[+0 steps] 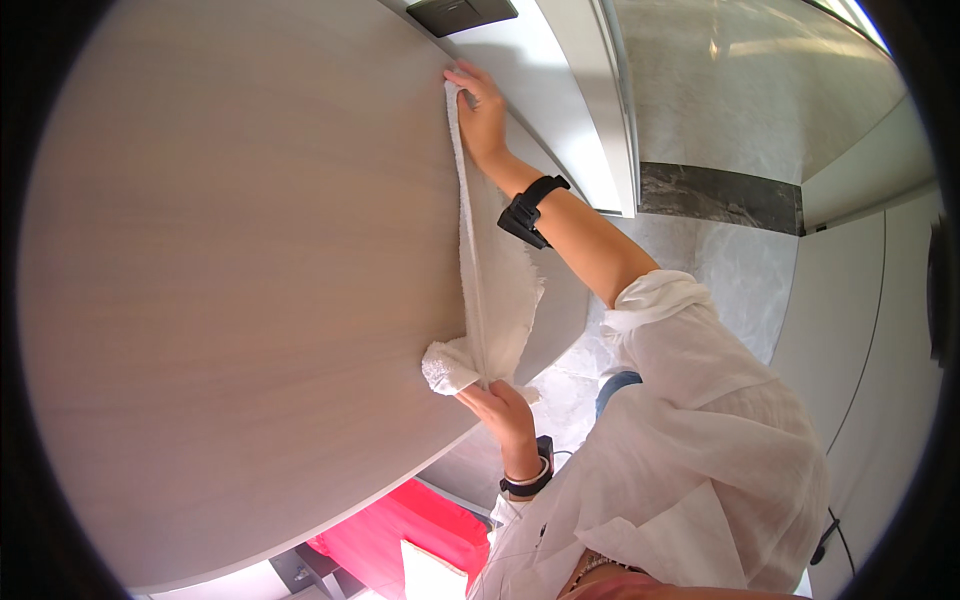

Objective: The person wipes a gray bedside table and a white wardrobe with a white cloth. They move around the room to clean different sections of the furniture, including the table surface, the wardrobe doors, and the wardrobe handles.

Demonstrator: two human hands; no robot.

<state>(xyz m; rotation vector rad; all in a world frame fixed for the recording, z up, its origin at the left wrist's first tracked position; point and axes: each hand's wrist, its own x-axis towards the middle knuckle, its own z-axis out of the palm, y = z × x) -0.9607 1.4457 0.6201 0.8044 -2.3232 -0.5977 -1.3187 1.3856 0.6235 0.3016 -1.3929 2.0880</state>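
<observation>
A white terry towel is stretched lengthwise along a large wood-grain panel. My right hand grips its upper end near the panel's edge, below a dark switch plate. My left hand holds the lower end, where a bunched fold of the towel sticks out beside the fingers. Between my hands, one long edge of the towel looks folded and taut, and the rest hangs loosely with a frayed side. Some fingertips are hidden by the cloth.
A white frame stands beside my right forearm. Beyond it are a grey marble-look floor with a dark threshold strip and pale cabinet fronts. Red fabric and a white cushion-like item lie below the panel's edge.
</observation>
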